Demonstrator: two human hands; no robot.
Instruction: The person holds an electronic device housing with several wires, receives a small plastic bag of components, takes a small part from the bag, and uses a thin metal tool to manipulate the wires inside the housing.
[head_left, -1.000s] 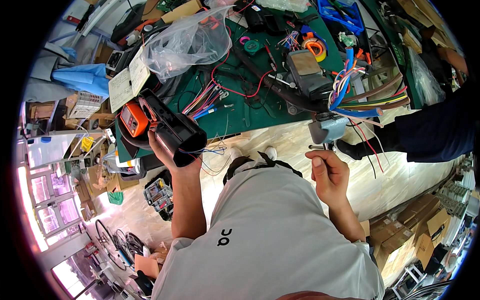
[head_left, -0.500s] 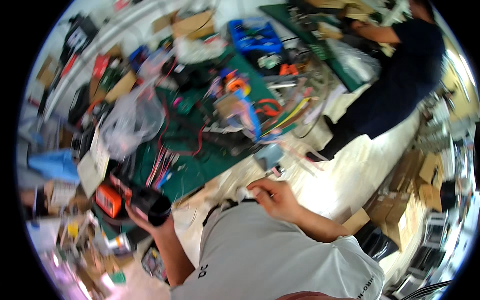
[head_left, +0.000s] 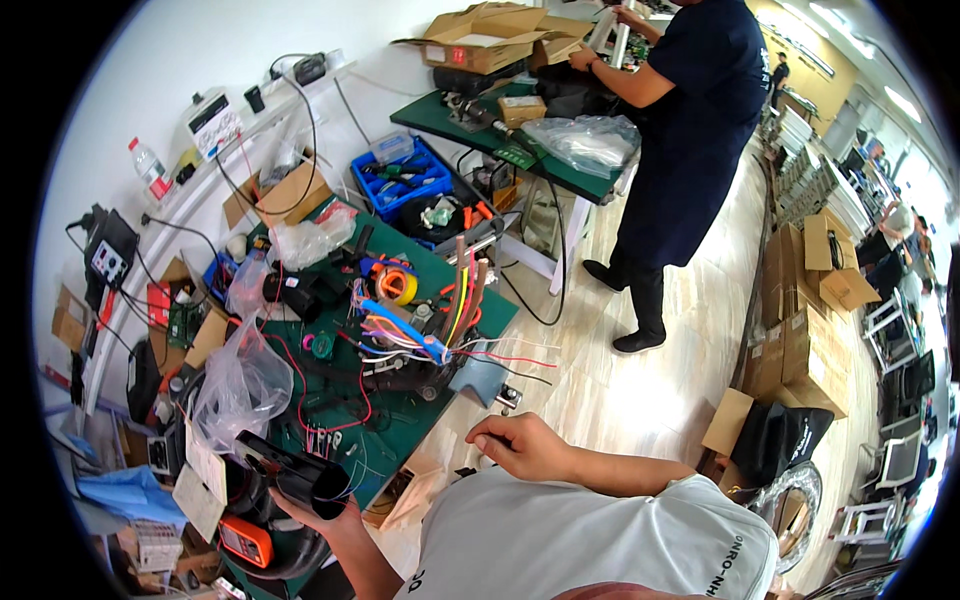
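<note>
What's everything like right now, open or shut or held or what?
Left hand: holding the black housing
Black housing: held, open at one end
Right hand: fingers curled, nothing visible in it
Notebook: open
Clear plastic bag: crumpled
Orange meter: can't tell if it's on
Bottle: red cap on
Blue bin: open, things inside
Cardboard box on far table: flaps open
</note>
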